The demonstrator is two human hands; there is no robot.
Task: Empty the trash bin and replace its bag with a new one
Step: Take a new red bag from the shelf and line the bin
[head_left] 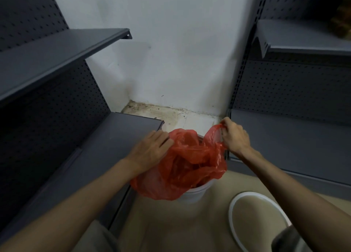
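Corner of a room, white wall [180,42] behind, stained along its foot. Dark grey pegboard shelving on both sides: left shelving [47,80] with two shelves showing, right shelving [294,90] likewise, something brownish and blurred on its upper shelf.

Floor [171,223] beige; pale tile in the corner behind the bin, dirty near the wall.

White ring [233,223], a hoop-shaped rim piece, lies flat on the floor, near right of the bin and apart from it.

Trash bin [193,192]: white, round, upright, mouth facing up toward the camera, standing between the two shelving units, close against the left one's base shelf. Only its near wall and a sliver of far rim show.

Red bag [190,162] sits in the bin, mouth upward, loose and crumpled; its near-left edge drapes over the rim and down the outside.

Left hand [152,151]: fingers fairly straight, laid over the bag's left edge, pressing it at the rim.

Right hand [234,136]: fingers curled, pinching a handle loop of the bag, pulled up and toward the right.
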